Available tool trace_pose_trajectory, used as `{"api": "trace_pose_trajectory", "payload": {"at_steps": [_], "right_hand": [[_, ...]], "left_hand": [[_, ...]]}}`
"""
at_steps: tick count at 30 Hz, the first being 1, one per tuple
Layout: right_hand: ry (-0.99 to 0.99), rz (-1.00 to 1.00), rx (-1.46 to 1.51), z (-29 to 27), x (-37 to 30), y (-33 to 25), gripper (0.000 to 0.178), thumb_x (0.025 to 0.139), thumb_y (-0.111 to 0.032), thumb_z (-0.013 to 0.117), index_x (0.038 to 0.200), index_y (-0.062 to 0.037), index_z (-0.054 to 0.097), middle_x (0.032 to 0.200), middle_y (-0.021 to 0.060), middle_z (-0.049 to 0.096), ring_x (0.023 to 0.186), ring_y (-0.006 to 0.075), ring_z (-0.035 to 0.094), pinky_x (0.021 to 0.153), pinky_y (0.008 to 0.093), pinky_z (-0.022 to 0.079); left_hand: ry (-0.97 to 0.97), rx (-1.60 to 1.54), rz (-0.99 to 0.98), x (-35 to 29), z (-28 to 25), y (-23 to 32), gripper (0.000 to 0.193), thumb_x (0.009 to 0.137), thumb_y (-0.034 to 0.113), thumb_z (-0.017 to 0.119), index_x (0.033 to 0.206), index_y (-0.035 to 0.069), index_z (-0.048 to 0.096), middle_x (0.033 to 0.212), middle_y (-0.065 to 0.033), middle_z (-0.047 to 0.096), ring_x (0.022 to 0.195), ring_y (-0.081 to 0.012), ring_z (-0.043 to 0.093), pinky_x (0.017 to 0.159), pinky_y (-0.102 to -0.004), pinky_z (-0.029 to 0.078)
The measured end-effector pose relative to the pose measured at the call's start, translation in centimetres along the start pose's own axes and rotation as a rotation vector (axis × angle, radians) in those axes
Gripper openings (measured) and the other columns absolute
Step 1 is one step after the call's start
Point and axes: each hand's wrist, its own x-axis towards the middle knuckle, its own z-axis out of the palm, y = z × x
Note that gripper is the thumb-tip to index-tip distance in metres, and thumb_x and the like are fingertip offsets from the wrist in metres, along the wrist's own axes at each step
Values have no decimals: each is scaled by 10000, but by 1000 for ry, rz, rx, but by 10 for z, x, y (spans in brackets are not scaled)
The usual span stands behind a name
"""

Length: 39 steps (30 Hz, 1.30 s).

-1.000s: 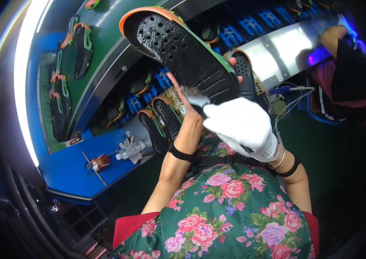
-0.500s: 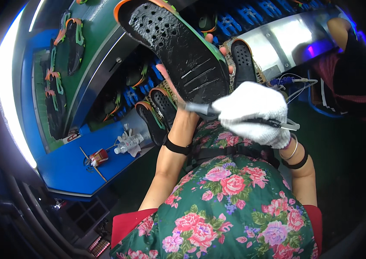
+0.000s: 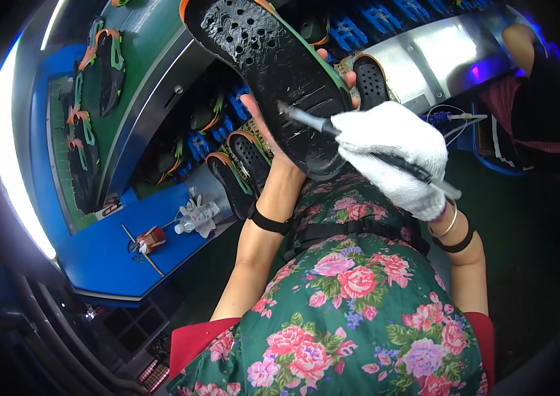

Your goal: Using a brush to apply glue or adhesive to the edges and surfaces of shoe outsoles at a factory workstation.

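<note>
My left hand (image 3: pixel 270 137) is bare and wraps round a black shoe (image 3: pixel 306 99) with its underside facing up. The thumb shows along one side and fingertips at the other; the palm is hidden beneath. The underside has round holes at the far end and short ridges in the middle. Its edge is orange and green, and a wet gloss covers the holed part and the near end. In a white knitted glove, my right hand (image 3: pixel 395 155) is closed round a slim brush (image 3: pixel 306 119). The brush tip lies over the shoe's ridged middle, seemingly touching it.
Holed black shoe pieces (image 3: pixel 230 178) stand left of my forearm, another (image 3: pixel 370 82) beyond my left fingers. A blue table (image 3: pixel 108 254) holds a red can (image 3: pixel 151 239) and a plastic bottle (image 3: pixel 187 221). Shoes (image 3: pixel 112 66) lie on a green belt. A person (image 3: pixel 530 105) is at right.
The brush in my right hand has moved away from me, from the shoe's near end up to its middle. The shoe in my left hand has barely shifted.
</note>
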Motion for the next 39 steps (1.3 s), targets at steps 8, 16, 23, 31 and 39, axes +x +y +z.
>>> {"api": "trace_pose_trajectory", "payload": {"at_steps": [8,16,23,31,39], "right_hand": [[-69,369,417,3,-15,-15,216,769,61,802,968,-19,781,1050,177,784,912,251,754,817,362,596],[-83,56,-34,-3,-24,-8,174,777,17,838,933,-50,802,994,132,793,858,249,749,773,351,593],[-88,324,422,-12,-19,-6,174,740,33,840,898,-15,783,959,168,787,872,265,762,796,373,599],[-306,142,484,-12,-19,2,219,745,-16,868,951,-63,809,948,126,801,839,264,771,745,345,597],[-282,-207,-133,-11,-11,-5,276,764,-2,848,1025,-87,811,1055,104,804,894,249,768,776,359,597]], "left_hand": [[13,73,-20,3,-3,-3,1253,790,954,497,1628,46,285,1460,-327,534,1332,-446,567,1086,-584,514],[-159,137,-129,11,-16,13,1115,816,845,641,1632,150,335,1665,-107,327,1408,-475,425,1107,-661,409],[-159,144,-99,8,-12,11,1282,779,904,602,1597,-32,288,1540,-278,440,1296,-470,563,1063,-608,499],[-5,188,-275,-4,-11,25,1277,792,896,590,1633,-2,246,1576,-287,386,1282,-516,571,1052,-612,527],[447,344,-234,-5,-17,44,1006,874,703,606,1575,6,421,1549,-292,483,1344,-473,565,1052,-592,538]]}}
